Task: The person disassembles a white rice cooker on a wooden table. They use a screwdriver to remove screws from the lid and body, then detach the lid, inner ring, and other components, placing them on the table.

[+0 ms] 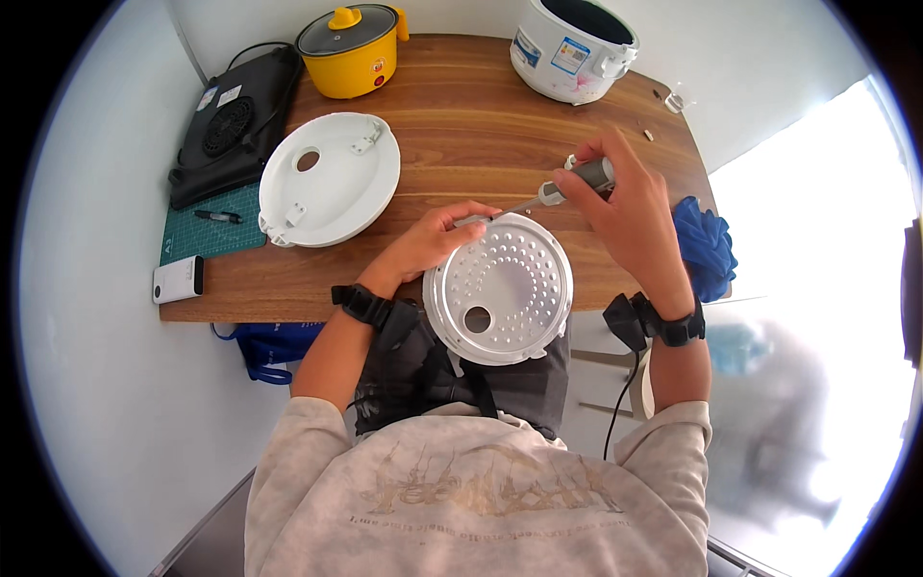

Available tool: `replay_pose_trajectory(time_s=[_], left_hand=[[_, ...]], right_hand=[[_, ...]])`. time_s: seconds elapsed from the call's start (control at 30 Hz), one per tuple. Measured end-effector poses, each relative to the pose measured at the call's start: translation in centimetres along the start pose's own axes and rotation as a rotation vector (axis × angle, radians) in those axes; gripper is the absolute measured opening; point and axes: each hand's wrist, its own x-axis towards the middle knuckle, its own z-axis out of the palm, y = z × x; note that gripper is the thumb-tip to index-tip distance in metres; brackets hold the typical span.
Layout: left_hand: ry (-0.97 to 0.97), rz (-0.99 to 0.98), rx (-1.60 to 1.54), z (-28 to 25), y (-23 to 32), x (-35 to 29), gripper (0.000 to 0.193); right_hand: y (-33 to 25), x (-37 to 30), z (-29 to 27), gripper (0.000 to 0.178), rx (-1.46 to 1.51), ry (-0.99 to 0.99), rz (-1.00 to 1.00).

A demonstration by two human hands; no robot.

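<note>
The right hand (630, 197) is curled around a screwdriver (550, 194). The left hand (433, 238) pinches the bumpy plate (510, 284) (it pokes past the near edge of the table (461, 115)). Bare wood lies beyond; the white pot (548, 65) has stickers (571, 56).

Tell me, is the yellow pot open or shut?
Shut: the yellow pot has its lid on, covering the top, knob facing up.

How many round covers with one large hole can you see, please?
2: a white cover on the left of the table, and a dotted cover at the near edge, its rim held by the left hand.
</note>
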Motion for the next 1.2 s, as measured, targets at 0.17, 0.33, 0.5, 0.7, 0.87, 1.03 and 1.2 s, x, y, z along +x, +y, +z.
replay_pose_trajectory(time_s=[0.17,0.33,0.5,0.7,0.87,1.03,1.2], left_hand=[[0.010,0.011,0.010,0.0,-0.3,0.3,0.038],[0.012,-0.013,0.023,-0.2,-0.3,0.1,0.038],[0.014,-0.009,0.025,-0.3,-0.7,0.2,0.038],[-0.006,-0.029,0.046,-0.4,-0.6,0.4,0.037],[0.007,-0.064,0.068,-0.6,-0.7,0.6,0.036],[0.019,-0.108,0.076,-0.2,0.1,0.6,0.037],[0.109,-0.097,0.210,-0.1,-0.1,1.1,0.036]], right_hand=[[-0.2,0.4,1.3,0.030,-0.106,0.014,-0.244],[-1.8,1.6,1.1,0.032,-0.440,-0.072,-0.282],[-1.4,3.2,2.1,0.031,-0.502,-0.001,-0.468],[-1.7,4.6,2.3,0.028,-0.478,-0.168,-0.276],[-0.6,5.9,3.2,0.026,-0.421,-0.141,-0.366],[0.1,6.6,3.8,0.028,-0.376,-0.142,-0.379],[1.5,7.0,2.4,0.029,-0.323,-0.119,-0.278]])
